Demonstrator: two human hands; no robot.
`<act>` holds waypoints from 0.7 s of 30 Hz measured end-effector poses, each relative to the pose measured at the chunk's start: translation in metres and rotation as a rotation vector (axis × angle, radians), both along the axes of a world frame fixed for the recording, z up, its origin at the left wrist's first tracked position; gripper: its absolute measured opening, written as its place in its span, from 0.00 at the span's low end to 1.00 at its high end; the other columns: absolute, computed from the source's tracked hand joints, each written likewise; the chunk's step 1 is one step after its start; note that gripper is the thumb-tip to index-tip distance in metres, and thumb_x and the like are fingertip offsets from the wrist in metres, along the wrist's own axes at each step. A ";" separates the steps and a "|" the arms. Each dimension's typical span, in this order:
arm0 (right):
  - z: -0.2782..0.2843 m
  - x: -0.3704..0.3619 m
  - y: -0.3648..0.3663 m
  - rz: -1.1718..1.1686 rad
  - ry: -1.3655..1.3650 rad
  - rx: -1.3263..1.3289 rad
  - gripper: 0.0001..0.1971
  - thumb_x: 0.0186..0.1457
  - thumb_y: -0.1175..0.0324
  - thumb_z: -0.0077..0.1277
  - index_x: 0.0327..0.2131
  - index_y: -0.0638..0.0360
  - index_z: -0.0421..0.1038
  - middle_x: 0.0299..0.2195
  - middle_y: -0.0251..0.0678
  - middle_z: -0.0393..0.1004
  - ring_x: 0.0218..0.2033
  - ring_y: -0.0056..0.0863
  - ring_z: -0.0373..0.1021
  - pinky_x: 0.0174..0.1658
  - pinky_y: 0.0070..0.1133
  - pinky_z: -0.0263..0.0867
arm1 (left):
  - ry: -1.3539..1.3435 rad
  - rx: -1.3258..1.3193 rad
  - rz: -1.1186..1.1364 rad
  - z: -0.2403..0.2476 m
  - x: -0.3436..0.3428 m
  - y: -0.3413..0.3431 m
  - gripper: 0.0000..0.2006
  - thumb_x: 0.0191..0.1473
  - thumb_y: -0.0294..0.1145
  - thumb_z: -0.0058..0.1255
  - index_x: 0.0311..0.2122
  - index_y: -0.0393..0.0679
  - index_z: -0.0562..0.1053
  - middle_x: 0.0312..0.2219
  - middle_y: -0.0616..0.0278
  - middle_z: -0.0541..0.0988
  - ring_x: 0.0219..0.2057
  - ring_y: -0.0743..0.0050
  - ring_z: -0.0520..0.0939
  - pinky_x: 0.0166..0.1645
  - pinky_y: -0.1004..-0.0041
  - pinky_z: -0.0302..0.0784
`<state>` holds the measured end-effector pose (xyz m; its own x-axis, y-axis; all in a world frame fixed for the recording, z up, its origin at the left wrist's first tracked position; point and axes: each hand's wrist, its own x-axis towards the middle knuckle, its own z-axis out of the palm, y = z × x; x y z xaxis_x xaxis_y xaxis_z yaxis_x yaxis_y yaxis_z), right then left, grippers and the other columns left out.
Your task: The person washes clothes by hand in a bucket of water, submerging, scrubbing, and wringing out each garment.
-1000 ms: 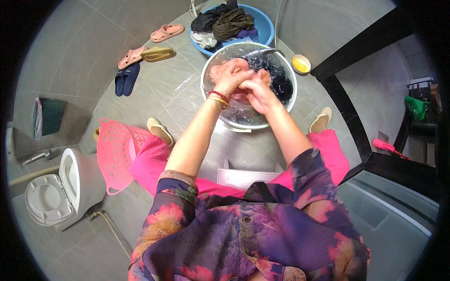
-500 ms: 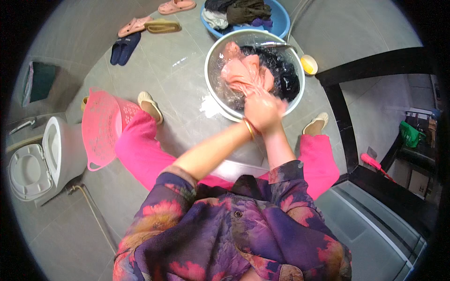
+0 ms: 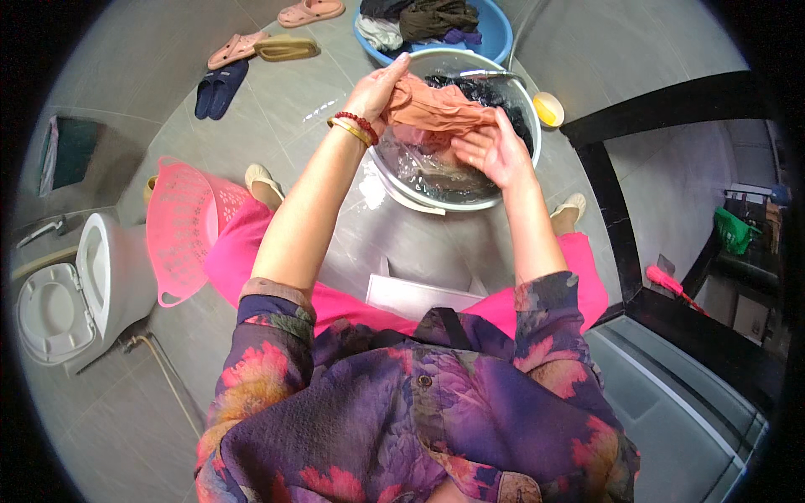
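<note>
A wet coral-coloured garment point(image 3: 440, 105) is stretched sideways over a white-rimmed basin point(image 3: 535, 147) of water. My left hand point(image 3: 375, 94) grips its left end at the basin's rim, the thumb on top. At the other end, my right hand point(image 3: 496, 152) has the cloth between its thumb and partly spread fingers, palm turned inward. Dark wet clothing point(image 3: 518, 113) lies in the water on the right, partly hidden by my right hand and the garment. A shower head point(image 3: 490, 75) rests across the far rim of the basin.
Behind stands a blue basin point(image 3: 501, 38) of clothes. A small bowl with something yellow point(image 3: 549, 111) sits to the right. Pink basket point(image 3: 180, 226) and toilet point(image 3: 96, 277) are at left, slippers point(image 3: 222, 88) at far left. A black door frame point(image 3: 616, 214) borders the right side.
My hands were clasped together around the bunched, twisted garment at the near rim. They have moved apart and farther forward, and the garment is now spread between them.
</note>
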<state>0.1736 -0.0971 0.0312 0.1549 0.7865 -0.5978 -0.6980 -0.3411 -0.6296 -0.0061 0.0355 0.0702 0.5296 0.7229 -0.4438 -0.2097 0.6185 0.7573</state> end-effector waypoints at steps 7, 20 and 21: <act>-0.023 -0.045 -0.020 0.160 0.461 0.150 0.42 0.50 0.36 0.35 0.55 0.65 0.47 0.52 0.55 0.56 0.52 0.52 0.57 0.53 0.44 0.55 | 0.402 0.754 -0.505 0.012 0.037 -0.104 0.11 0.46 0.39 0.54 0.28 0.42 0.76 0.21 0.65 0.77 0.23 0.84 0.75 0.30 0.78 0.71; -0.038 -0.082 -0.011 -0.218 0.269 0.146 0.16 0.54 0.66 0.41 0.47 0.57 0.63 0.44 0.35 0.67 0.44 0.26 0.66 0.45 0.25 0.64 | 1.157 0.954 -0.162 -0.052 0.030 -0.040 0.23 0.51 0.47 0.35 0.23 0.37 0.76 0.25 0.40 0.75 0.32 0.45 0.78 0.39 0.56 0.71; -0.049 -0.062 -0.004 -0.214 0.090 0.107 0.16 0.53 0.68 0.43 0.47 0.58 0.63 0.43 0.34 0.67 0.44 0.24 0.66 0.44 0.22 0.64 | 1.111 0.965 -0.170 -0.057 0.033 -0.035 0.22 0.51 0.46 0.36 0.25 0.37 0.76 0.26 0.39 0.75 0.33 0.44 0.77 0.40 0.56 0.71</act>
<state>0.1111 -0.1006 -0.0174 0.2746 0.8013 -0.5315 -0.8018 -0.1142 -0.5865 0.0268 0.0006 0.0131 0.3547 0.9328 -0.0645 0.7604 -0.2476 0.6004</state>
